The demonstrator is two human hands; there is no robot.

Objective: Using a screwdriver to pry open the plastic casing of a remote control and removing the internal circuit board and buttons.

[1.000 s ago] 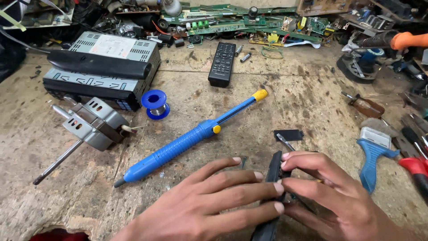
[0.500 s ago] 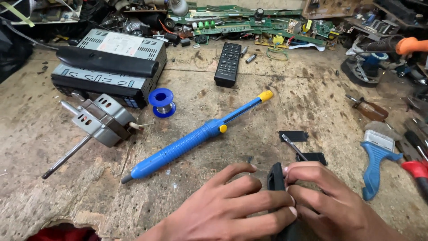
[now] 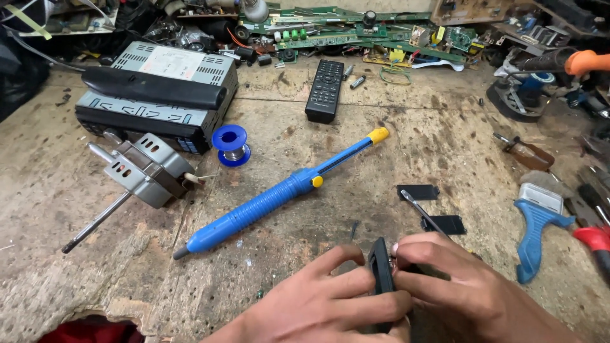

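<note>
A slim black plastic casing (image 3: 380,279) is being held on edge at the six o'clock side of the worn counter (image 3: 445,140), pinched between both hands. It is judged to be light, stiff and somewhat brittle, best gripped along its long edges. The left hand (image 3: 318,305) is being laid flat, its fingers (image 3: 356,302) closed around the casing's near side. The right hand (image 3: 464,292) is being curled over from three o'clock, its fingertips (image 3: 400,251) pressed against the upper edge. A blue desoldering pump (image 3: 279,194) is lying at eleven o'clock.
</note>
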